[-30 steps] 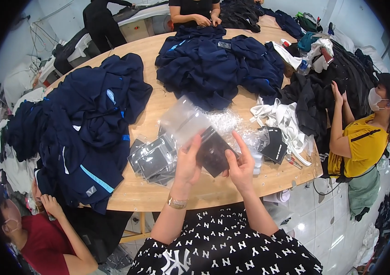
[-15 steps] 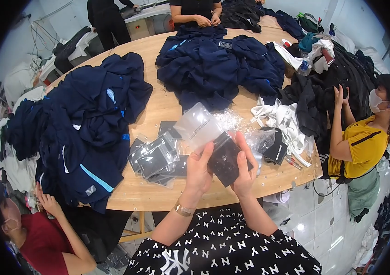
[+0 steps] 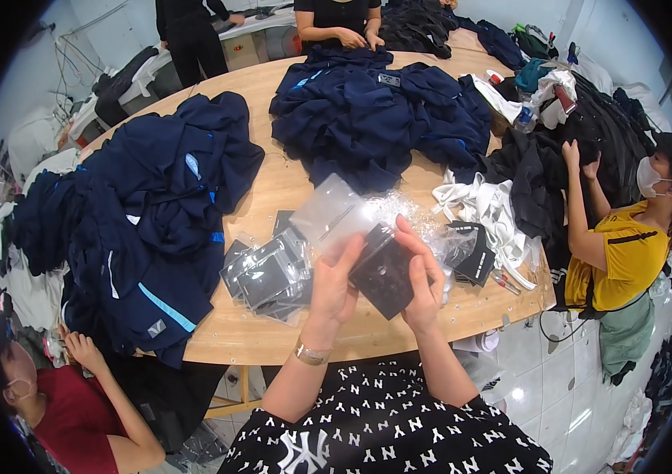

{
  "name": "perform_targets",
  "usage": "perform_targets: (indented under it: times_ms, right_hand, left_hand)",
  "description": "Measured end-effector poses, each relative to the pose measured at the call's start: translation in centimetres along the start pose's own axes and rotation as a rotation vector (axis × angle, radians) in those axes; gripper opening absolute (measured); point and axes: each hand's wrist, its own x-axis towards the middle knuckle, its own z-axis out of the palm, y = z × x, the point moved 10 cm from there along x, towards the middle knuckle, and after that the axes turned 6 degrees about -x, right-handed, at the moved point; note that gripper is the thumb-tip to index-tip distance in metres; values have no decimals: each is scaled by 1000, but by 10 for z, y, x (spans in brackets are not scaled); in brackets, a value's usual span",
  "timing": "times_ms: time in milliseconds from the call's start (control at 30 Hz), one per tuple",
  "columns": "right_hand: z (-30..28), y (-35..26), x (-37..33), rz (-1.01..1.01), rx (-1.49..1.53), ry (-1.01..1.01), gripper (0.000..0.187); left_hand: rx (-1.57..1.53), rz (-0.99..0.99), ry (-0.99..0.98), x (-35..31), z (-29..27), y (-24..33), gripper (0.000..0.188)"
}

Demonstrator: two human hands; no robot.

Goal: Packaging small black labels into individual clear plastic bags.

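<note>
Dark card is sitting between both hands, held above the near side of the wooden table and tilting. Left hand is gripping its left edge; right hand is gripping the opposite edge, fingers bent. Frosted bag is fanning out beyond the left fingertips; from where I'm standing I can't tell whether it's joined to the card or only overlapping it.

Handling, my judgement: pinching by the edges is better than pressing on the face, since dark gloss would be showing every print. Left should be steadying, right should be squaring the corners. Bag is looking thin, so a light touch; hard tugging would be creasing it.

Left of the hands, dark cards in clear sleeves are lying in a loose overlapping pile. Crumpled clear plastic is lying just beyond.

Markings: bag is carrying a few lines of tiny print, too small to read from here. Lettered black card off to the right is showing white text. Navy clothes are carrying a pale patch near a light-blue stripe. Wearer's black shirt is repeating a white letter motif.
</note>
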Motion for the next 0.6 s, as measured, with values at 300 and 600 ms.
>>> perform_targets:
  times_ms: [300,600]
  right_hand:
    - [-9,-9,-2,-195,-231,181,25]
    - [-8,14,-5,-45,-171,112,14]
  left_hand:
    - [5,-29,-42,-12,10,-24,27]
    - [-95,-127,15,-1,-18,-16,27]
